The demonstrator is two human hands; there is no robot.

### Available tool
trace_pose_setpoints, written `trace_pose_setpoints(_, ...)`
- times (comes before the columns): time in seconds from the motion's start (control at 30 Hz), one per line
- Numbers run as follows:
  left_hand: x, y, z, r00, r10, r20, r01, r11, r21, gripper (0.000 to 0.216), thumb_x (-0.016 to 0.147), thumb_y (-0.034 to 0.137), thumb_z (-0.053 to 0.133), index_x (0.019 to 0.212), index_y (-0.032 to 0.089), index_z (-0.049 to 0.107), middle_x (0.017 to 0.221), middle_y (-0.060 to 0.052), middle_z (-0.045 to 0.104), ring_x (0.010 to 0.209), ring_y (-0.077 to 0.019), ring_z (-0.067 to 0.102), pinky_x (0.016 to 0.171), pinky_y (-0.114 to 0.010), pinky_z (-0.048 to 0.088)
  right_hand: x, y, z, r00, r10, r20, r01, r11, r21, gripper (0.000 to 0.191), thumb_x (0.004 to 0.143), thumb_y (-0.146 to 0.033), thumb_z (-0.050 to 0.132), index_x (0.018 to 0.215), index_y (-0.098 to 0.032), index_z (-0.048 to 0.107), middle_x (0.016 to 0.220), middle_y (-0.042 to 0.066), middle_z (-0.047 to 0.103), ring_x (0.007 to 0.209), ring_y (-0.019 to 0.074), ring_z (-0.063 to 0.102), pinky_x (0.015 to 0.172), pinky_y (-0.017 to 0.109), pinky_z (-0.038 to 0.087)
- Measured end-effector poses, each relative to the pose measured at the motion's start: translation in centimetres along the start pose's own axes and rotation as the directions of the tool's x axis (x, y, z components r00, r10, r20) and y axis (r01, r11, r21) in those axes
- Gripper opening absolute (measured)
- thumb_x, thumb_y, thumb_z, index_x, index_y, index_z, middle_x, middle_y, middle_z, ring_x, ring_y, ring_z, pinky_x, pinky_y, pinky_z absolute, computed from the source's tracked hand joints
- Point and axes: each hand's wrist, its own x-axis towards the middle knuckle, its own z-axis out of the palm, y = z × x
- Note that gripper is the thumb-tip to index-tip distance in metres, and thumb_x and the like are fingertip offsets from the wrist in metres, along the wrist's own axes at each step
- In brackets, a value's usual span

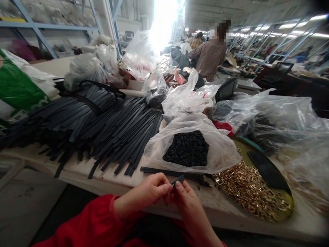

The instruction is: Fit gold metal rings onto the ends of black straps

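Close to the table's front edge, my left hand and my right hand meet around a short end of black strap. Both are closed, thumbs pressed against fingers. A small glint of metal, possibly a buckle, shows by my left thumb; the fingers hide most of it. Just beyond my hands lies a finished-looking black belt with a buckle at its right end. Behind that, an open plastic bag holds many small black loops. To the right, gold buckles are heaped on an oval yellow-green tray.
A large pile of black straps covers the table's left side. Clear plastic bags crowd the back and right. A dark flat piece rests on the tray. Farther back, a person in a brown top faces away.
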Motion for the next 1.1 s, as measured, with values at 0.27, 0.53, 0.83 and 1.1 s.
trace_pose_setpoints(0.27, -0.6, -0.2, 0.9, 0.997, 0.022, -0.08, -0.017, 0.998, 0.064, 0.021, 0.077, 0.038, 0.045, 0.074, 0.017, 0.043, 0.058, 0.004, 0.053, 0.042, -0.007, 0.044, 0.039, -0.017, 0.032, -0.7, 0.5, 0.0, 0.951, -0.283, -0.122, 0.2, 0.868, -0.455, 0.023, 0.075, -0.041, 0.057, 0.076, -0.019, 0.055, 0.066, 0.0, 0.057, 0.059, 0.0129, 0.051, 0.055, 0.024, 0.041)
trace_pose_setpoints(0.53, -3.7, 0.8, 1.6, 0.971, 0.148, -0.188, -0.097, 0.961, 0.259, 0.015, 0.074, 0.03, 0.047, 0.066, 0.018, 0.044, 0.057, 0.004, 0.051, 0.052, -0.0093, 0.043, 0.046, -0.019, 0.031, -2.8, 0.0, 0.3, 0.854, -0.519, 0.033, 0.391, 0.599, -0.699, 0.013, 0.075, -0.034, 0.058, 0.07, -0.022, 0.055, 0.066, 0.001, 0.056, 0.063, 0.0154, 0.051, 0.057, 0.026, 0.04)
trace_pose_setpoints(0.83, -4.1, -0.5, 1.5, 0.98, 0.175, -0.093, -0.162, 0.978, 0.134, 0.023, 0.075, 0.029, 0.049, 0.094, 0.017, 0.044, 0.06, 0.006, 0.052, 0.049, -0.0096, 0.047, 0.046, -0.019, 0.035, -3.5, -1.7, 1.2, 0.955, -0.156, 0.254, 0.273, 0.798, -0.537, 0.018, 0.079, -0.036, 0.053, 0.076, -0.018, 0.053, 0.067, -0.001, 0.055, 0.064, 0.0121, 0.049, 0.059, 0.023, 0.038)
trace_pose_setpoints(1.1, -2.5, 0.6, -0.7, 0.972, 0.179, -0.152, -0.139, 0.961, 0.241, 0.023, 0.082, 0.036, 0.04, 0.081, 0.016, 0.052, 0.058, 0.006, 0.043, 0.052, -0.009, 0.04, 0.049, -0.02, 0.031, 3.8, -9.7, -6.7, 0.898, -0.425, 0.115, 0.158, 0.068, -0.985, 0.02, 0.082, -0.028, 0.042, 0.091, -0.017, 0.057, 0.086, 0.006, 0.064, 0.081, 0.0185, 0.059, 0.073, 0.028, 0.044)
